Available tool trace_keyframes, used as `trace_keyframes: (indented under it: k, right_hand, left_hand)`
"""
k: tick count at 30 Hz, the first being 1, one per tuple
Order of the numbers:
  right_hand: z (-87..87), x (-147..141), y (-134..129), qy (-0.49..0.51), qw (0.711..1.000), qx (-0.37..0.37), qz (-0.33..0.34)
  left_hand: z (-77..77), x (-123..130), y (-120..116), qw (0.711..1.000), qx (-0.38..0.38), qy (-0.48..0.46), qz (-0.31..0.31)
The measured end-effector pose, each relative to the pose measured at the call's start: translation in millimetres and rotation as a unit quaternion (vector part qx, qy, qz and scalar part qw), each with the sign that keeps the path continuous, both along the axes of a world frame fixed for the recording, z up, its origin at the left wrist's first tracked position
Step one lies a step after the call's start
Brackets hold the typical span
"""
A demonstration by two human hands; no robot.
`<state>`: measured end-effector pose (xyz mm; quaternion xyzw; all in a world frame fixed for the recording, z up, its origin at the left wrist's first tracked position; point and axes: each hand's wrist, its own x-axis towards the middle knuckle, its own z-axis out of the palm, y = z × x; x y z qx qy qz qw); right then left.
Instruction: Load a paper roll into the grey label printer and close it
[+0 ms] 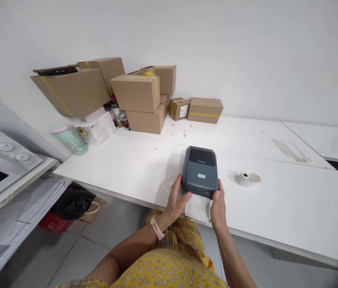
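Left hand (177, 200) and right hand (218, 206) each close a grip on the label printer's (200, 172) front corners at the worktop (277, 208) edge. White label (198, 208) emerges at 6 o'clock; cardboard boxes (135, 94) stacked at 11 o'clock.

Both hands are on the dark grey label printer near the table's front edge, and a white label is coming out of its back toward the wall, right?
Not quite. Left hand and right hand do touch the dark grey label printer near the table edge, but the head view shows the white label coming out of its front, toward the person.
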<state>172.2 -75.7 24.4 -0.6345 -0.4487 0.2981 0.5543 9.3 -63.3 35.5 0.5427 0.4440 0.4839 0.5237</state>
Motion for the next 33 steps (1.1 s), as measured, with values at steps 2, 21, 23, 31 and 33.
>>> trace_keyframes:
  k: [2,21,23,31,33]
  right_hand:
    - [1.7,0,-1,-0.01,1.0,0.004,0.002]
    - [135.3,39,138,-0.191,0.966,0.174,-0.029]
    - [145.4,42,155,-0.195,0.97,0.141,-0.044]
    - [166.3,56,213,-0.138,0.988,0.07,-0.013]
    - [164.9,57,212,-0.124,0.99,0.07,0.002]
  left_hand:
    - [2.7,0,-1,1.0,0.005,0.002,0.005]
    - [18.3,8,104,0.987,0.072,0.129,0.06]
    - [8.1,10,103,0.985,0.064,0.151,0.059]
    - [6.8,9,98,0.98,0.064,0.187,0.032]
    - [8.1,8,97,0.98,0.063,0.188,0.031]
